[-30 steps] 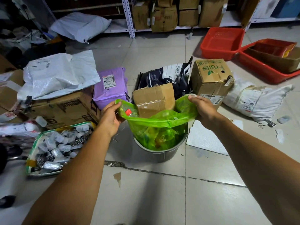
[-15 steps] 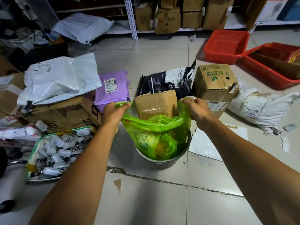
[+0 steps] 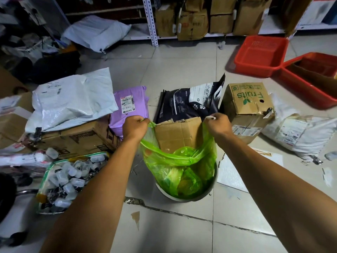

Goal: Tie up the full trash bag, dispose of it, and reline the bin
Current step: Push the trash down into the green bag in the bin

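Both hands [image 3: 135,127] lifted bag [image 3: 179,168], tiled floor [image 3: 182,70]

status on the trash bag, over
Left hand and right hand each grip the green bag top. Bag untied, in bin. Nothing in the way.

The trash bag [image 3: 179,167] in the middle of the frame is thin translucent green plastic, pretty glossy and crinkled all over. The bin [image 3: 184,197] under it looks like dull grey metal with a smooth rim. Behind it, the box [image 3: 179,135] is plain matt brown cardboard, creased and a bit scuffed. The purple mailer [image 3: 129,106] at centre left is soft satiny plastic film with a paper label, and the white mailer [image 3: 73,99] beside it is shinier, wrinkly poly. The baskets [image 3: 260,55] at upper right are smooth red plastic. The floor [image 3: 182,234] is semi-gloss tile, cracked and grimy along one joint.
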